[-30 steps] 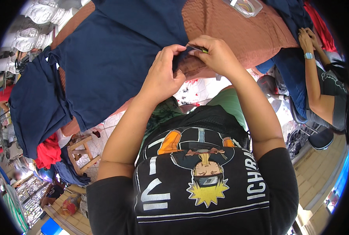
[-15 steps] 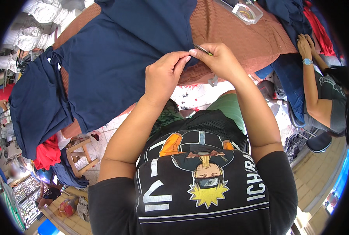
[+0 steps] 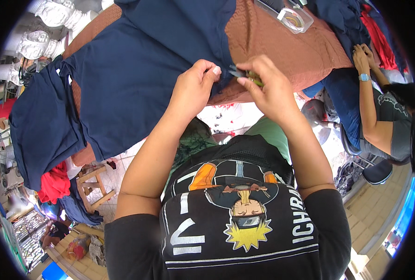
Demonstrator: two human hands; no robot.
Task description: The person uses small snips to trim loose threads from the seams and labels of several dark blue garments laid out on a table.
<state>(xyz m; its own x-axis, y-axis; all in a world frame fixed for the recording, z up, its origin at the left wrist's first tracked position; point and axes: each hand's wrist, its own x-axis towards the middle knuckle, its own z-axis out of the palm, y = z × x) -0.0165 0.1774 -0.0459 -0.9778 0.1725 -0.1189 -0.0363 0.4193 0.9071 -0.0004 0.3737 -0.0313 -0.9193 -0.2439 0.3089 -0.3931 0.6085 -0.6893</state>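
A large navy blue garment (image 3: 137, 79) lies spread before me, draping off to the left. My left hand (image 3: 194, 87) is closed in a pinch at its near right edge, where the cloth bunches by the fingertips; the exact grip is partly hidden. Just to the right, my right hand (image 3: 269, 86) is closed round small thread snips (image 3: 239, 72) with yellow-green handles. Their metal blades point left toward the left fingertips, a short gap away. The palm and fingers hide much of the handles.
A quilted brown cover (image 3: 287, 60) lies under the garment. At the far edge stands a clear plastic box (image 3: 295, 19) with a roll inside. On the right a co-worker's hands (image 3: 362, 55) handle dark cloth. A wooden stool (image 3: 93, 186) and red cloth (image 3: 54, 183) are lower left.
My hands have come apart from a shared pinch at the garment's edge. The right moved slightly right and down, turning the snips into fuller view; the left drew slightly left.
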